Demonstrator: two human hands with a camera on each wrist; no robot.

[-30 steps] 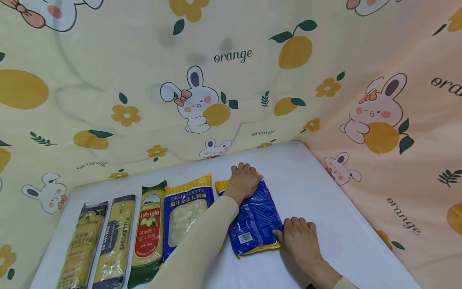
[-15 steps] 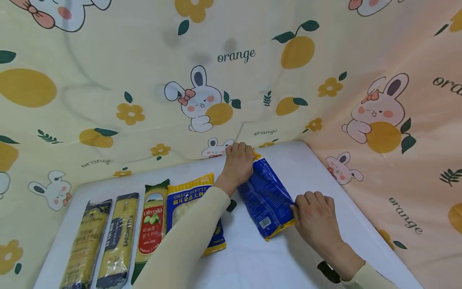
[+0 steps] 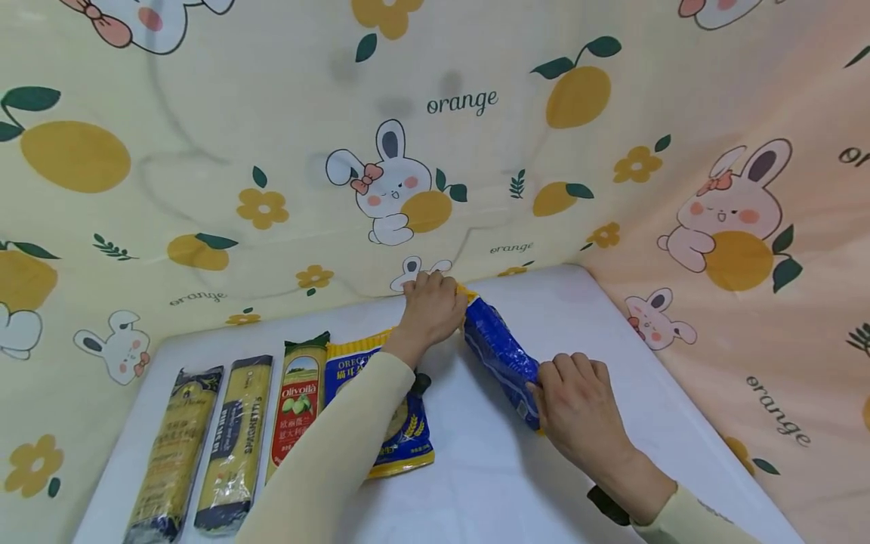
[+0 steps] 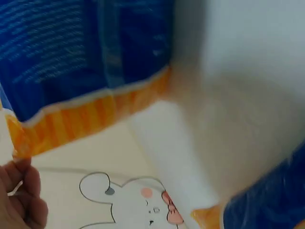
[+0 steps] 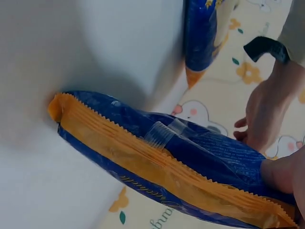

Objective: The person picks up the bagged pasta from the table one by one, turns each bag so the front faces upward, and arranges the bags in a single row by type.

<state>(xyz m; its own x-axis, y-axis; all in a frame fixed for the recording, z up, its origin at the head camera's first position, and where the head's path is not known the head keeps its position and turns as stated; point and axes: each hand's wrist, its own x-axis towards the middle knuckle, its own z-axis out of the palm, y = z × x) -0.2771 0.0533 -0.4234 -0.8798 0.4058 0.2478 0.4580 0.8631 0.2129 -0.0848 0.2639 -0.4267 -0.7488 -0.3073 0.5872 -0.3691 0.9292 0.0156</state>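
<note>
Both hands hold a blue pasta bag [image 3: 501, 355] with yellow ends, which stands tipped up on its long side over the white table. My left hand [image 3: 431, 310] pinches a corner of the far yellow end; the left wrist view shows its fingertips at that yellow strip [image 4: 86, 117]. At the near end, my right hand [image 3: 584, 408] grips the other corner. In the right wrist view the right thumb [image 5: 281, 174] presses on the bag's printed back, above the crimped yellow seal [image 5: 157, 160]. My left sleeve partly covers a second blue bag, marked Orecchiette [image 3: 408, 438].
Left of the Orecchiette bag lie a green and red Olivoila pasta pack [image 3: 299, 400], a spaghetti pack [image 3: 238, 438] and another long pasta pack [image 3: 178, 453], in a row on the white table [image 3: 469, 491]. A printed cloth [image 3: 292, 166] hangs behind and along the right.
The blue bag has been lifted from beside the Orecchiette bag, moved up and right, then turned from flat onto its edge. The right hand has closed round its near corner.
</note>
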